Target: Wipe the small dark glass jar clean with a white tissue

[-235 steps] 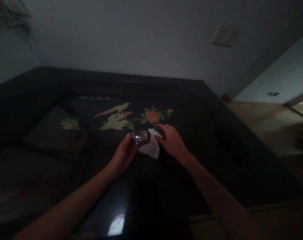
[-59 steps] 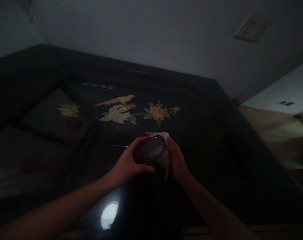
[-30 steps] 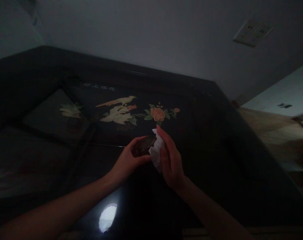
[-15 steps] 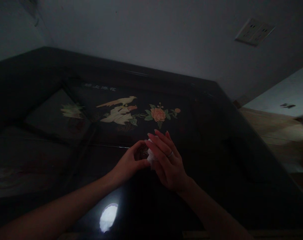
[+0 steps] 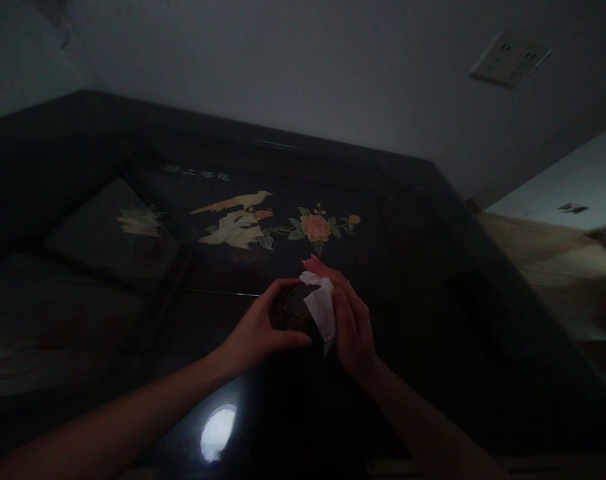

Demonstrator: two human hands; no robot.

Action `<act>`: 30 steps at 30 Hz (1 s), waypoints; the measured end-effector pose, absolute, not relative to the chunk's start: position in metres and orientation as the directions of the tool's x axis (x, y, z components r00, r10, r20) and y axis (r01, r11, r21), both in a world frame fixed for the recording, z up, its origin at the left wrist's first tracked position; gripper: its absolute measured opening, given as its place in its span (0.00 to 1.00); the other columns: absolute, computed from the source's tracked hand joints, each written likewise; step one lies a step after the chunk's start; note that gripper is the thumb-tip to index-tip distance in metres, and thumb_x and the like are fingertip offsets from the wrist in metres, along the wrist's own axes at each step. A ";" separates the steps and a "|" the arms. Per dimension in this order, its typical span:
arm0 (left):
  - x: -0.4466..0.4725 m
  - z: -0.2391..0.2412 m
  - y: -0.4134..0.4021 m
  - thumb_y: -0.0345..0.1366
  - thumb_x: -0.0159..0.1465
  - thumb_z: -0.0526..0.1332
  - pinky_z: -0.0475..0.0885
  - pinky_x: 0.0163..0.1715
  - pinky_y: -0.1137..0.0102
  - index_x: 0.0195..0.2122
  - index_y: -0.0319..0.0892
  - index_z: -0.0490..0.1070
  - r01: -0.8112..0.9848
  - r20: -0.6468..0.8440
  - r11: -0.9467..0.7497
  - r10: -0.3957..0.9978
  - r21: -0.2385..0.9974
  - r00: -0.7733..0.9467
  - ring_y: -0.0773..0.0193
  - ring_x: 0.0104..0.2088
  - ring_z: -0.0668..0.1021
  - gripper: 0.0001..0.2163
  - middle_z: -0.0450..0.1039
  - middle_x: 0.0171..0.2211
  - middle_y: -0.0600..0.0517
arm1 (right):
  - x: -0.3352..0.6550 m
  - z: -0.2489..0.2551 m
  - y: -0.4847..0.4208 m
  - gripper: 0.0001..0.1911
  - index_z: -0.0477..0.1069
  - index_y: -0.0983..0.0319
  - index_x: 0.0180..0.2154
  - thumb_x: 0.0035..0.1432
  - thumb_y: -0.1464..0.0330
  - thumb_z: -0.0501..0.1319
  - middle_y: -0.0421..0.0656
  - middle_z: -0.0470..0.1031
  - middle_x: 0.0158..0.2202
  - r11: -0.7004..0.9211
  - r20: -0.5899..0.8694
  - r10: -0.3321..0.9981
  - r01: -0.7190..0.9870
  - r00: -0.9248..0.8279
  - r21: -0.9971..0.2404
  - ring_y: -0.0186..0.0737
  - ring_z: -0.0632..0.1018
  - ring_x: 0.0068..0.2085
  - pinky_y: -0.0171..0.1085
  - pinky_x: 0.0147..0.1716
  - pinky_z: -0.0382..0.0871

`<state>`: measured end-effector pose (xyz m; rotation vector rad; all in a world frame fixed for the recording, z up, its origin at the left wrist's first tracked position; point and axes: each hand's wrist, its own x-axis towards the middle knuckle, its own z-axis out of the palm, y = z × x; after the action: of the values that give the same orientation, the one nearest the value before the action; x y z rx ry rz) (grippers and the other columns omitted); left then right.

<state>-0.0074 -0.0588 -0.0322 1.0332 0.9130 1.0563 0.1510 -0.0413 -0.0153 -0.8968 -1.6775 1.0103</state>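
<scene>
My left hand (image 5: 265, 320) curls round a dark, rounded object (image 5: 297, 308) that looks glassy; the dim light hides its exact kind. Thumb and forefinger clasp its left side. Against the object's right side my right hand (image 5: 350, 320) grips a crumpled white tissue (image 5: 323, 303), with the fingers bent over it. Both hands are just over a glossy black surface (image 5: 407, 373), near its middle. Whether the object rests on that surface I cannot tell.
Beyond my hands the surface bears a bird-and-rock inlay (image 5: 237, 223) and an orange flower inlay (image 5: 316, 228). A round light reflection shows at the lower left. A pale wall with a socket plate (image 5: 510, 59) rises behind; wooden flooring (image 5: 523, 247) lies right.
My right hand has shifted slightly right and its fingers have curled, baring more of the tissue and of the dark object. My left hand stays about the object.
</scene>
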 end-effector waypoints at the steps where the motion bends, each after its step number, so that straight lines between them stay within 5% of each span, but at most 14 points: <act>1: -0.008 -0.031 -0.059 0.34 0.40 0.75 0.66 0.53 0.60 0.48 0.43 0.65 -0.216 -0.089 0.146 0.963 0.965 0.254 0.51 0.52 0.72 0.33 0.72 0.49 0.47 | 0.151 -0.014 -0.040 0.21 0.69 0.56 0.53 0.67 0.63 0.45 0.43 0.71 0.56 0.308 0.283 0.921 0.055 -0.266 -0.950 0.42 0.68 0.59 0.45 0.60 0.59; 7: -0.010 -0.028 -0.060 0.32 0.40 0.75 0.64 0.56 0.58 0.49 0.44 0.64 -0.207 -0.086 0.148 0.956 0.967 0.282 0.51 0.54 0.71 0.34 0.71 0.51 0.47 | 0.148 -0.009 -0.032 0.22 0.73 0.58 0.50 0.64 0.56 0.48 0.42 0.74 0.52 -0.137 -0.050 0.934 -0.225 -0.353 -0.965 0.46 0.73 0.54 0.43 0.56 0.64; 10: -0.009 -0.030 -0.060 0.33 0.39 0.76 0.62 0.57 0.55 0.50 0.44 0.64 -0.216 -0.110 0.175 0.953 0.961 0.281 0.49 0.55 0.70 0.36 0.70 0.53 0.46 | 0.148 -0.009 -0.029 0.23 0.75 0.59 0.48 0.64 0.55 0.48 0.43 0.77 0.49 -0.225 -0.116 0.914 -0.249 -0.388 -0.942 0.46 0.74 0.53 0.43 0.55 0.64; 17: -0.005 -0.037 -0.061 0.34 0.39 0.75 0.63 0.56 0.55 0.51 0.43 0.65 -0.230 -0.139 0.203 0.953 0.952 0.268 0.49 0.55 0.70 0.36 0.70 0.53 0.44 | 0.150 -0.016 -0.041 0.20 0.72 0.59 0.48 0.67 0.62 0.45 0.45 0.75 0.51 0.268 0.271 0.938 -0.041 -0.218 -0.962 0.43 0.73 0.54 0.46 0.56 0.64; 22: -0.002 -0.033 -0.059 0.32 0.39 0.74 0.66 0.52 0.57 0.46 0.43 0.65 -0.241 -0.099 0.156 0.968 0.958 0.231 0.50 0.52 0.72 0.31 0.72 0.49 0.47 | 0.150 -0.017 -0.048 0.19 0.68 0.59 0.53 0.63 0.72 0.49 0.48 0.72 0.52 0.721 0.632 0.691 0.269 -0.351 -0.639 0.48 0.67 0.59 0.52 0.56 0.62; 26: -0.002 -0.029 -0.057 0.31 0.40 0.74 0.70 0.48 0.60 0.42 0.43 0.66 -0.161 -0.126 0.163 0.967 0.973 0.221 0.51 0.48 0.75 0.28 0.74 0.44 0.49 | 0.149 -0.015 -0.048 0.21 0.67 0.59 0.54 0.61 0.74 0.50 0.47 0.73 0.50 0.780 0.664 0.626 0.332 -0.409 -0.530 0.48 0.68 0.58 0.53 0.55 0.63; 30: -0.002 -0.031 -0.058 0.34 0.38 0.75 0.70 0.47 0.60 0.41 0.42 0.66 -0.215 -0.139 0.193 0.960 0.957 0.244 0.50 0.48 0.75 0.29 0.73 0.43 0.49 | 0.149 -0.013 -0.046 0.17 0.72 0.60 0.48 0.63 0.71 0.49 0.48 0.76 0.47 0.674 0.596 0.733 0.235 -0.328 -0.700 0.47 0.72 0.54 0.50 0.54 0.65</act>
<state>-0.0023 -0.0581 -0.0310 1.0144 0.9470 1.0259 0.1491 -0.0463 -0.0130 -0.7605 -1.8814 0.6202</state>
